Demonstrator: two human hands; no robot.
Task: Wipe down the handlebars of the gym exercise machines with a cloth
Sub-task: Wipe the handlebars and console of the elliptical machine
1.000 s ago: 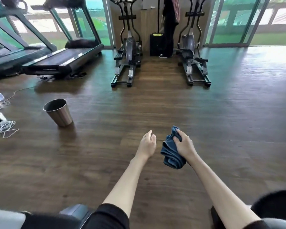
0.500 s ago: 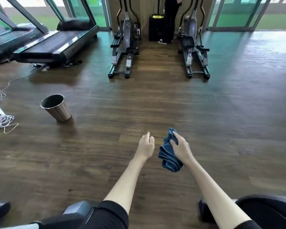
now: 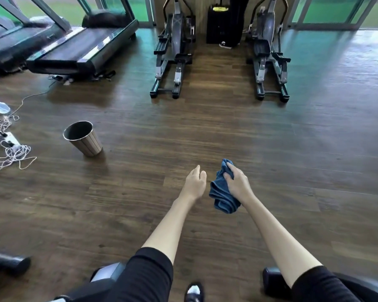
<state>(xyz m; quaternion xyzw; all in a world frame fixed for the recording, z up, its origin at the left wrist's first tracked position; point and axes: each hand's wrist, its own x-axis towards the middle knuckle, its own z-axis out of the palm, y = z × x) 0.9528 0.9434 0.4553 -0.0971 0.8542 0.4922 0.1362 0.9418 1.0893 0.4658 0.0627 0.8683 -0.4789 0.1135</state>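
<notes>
Head view: right hand [image 3: 238, 182] grip clenched round bunched blue cloth [image 3: 222, 197]; left hand [image 3: 194, 182] grip loosely spread, empty. Elliptical trainers [image 3: 175, 51] well apart; handlebars out of frame; wiping judged not begun.

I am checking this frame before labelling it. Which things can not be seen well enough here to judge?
- Handlebars of both ellipticals: head view, cut off by the top edge.
- Treadmill console and grips: cut off by the top edge too.
- Right hand palm: hidden behind the blue cloth that it grips.
- Machine parts at the bottom edge: cut off and partly covered by black sleeves.
</notes>
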